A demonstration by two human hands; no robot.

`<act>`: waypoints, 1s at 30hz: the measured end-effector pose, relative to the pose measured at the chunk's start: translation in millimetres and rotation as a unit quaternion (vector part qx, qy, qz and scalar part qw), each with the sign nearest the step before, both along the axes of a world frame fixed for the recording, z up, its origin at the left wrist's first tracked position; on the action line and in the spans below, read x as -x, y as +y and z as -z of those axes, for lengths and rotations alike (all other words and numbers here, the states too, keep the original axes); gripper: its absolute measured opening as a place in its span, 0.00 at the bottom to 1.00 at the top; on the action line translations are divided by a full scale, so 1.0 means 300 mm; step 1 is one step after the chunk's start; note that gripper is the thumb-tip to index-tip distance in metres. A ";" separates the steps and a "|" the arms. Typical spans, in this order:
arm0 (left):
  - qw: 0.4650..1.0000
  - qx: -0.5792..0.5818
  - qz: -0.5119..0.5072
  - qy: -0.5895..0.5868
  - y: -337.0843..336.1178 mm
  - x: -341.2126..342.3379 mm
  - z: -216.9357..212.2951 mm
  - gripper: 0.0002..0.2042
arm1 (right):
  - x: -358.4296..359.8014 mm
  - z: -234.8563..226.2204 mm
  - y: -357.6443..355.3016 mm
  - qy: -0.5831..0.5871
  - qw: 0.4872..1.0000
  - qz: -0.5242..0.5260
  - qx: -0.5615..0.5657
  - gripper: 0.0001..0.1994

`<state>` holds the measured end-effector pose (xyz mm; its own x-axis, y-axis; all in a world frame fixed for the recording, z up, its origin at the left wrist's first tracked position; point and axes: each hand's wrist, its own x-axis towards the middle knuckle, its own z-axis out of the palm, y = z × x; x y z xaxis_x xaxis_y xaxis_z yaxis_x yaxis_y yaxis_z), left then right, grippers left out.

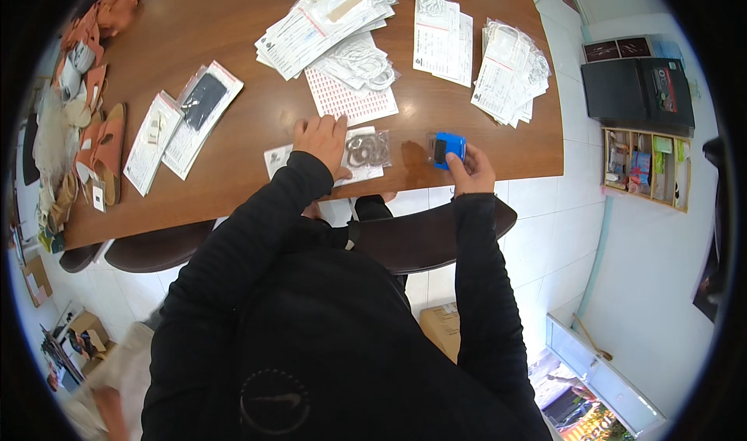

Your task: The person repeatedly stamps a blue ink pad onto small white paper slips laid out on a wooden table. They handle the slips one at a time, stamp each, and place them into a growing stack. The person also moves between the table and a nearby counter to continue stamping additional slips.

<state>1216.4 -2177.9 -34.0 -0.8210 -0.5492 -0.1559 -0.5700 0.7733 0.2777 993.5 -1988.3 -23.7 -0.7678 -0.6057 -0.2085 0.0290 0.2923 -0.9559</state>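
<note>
My left hand (320, 144) lies flat with its fingers stretched out on a paper slip (277, 159) near the table's front edge. On the slip's right part is a clear plastic bag (369, 149) with greyish rings or coils in it. My right hand (475, 173) grips a small blue block with a dark ridged face, which looks like a self-inking stamp (454, 145). It is held at the table's front edge, to the right of the bag and apart from it. Just beyond my left hand lies a white sheet with rows of small red marks (331, 98).
Piles of slips with bagged white cords (311, 32) lie at the far middle, with more slips (510, 79) at right. Two bagged slips (204, 102) rest at left. Brown sandals (109, 149) line the table's left end. A dark chair (412, 238) stands at the front edge.
</note>
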 end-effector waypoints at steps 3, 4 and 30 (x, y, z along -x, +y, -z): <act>0.999 -0.019 0.001 -0.027 -0.012 0.022 -0.014 0.39 | 0.003 0.037 0.073 -0.044 0.998 0.038 -0.010 0.20; 0.999 -0.026 0.004 -0.022 -0.019 0.027 -0.018 0.38 | 0.007 0.053 0.094 -0.065 0.996 0.052 -0.015 0.21; 0.704 -0.558 0.116 0.424 0.063 0.508 -0.960 0.17 | -0.044 0.231 0.131 -0.088 0.985 0.146 -0.015 0.24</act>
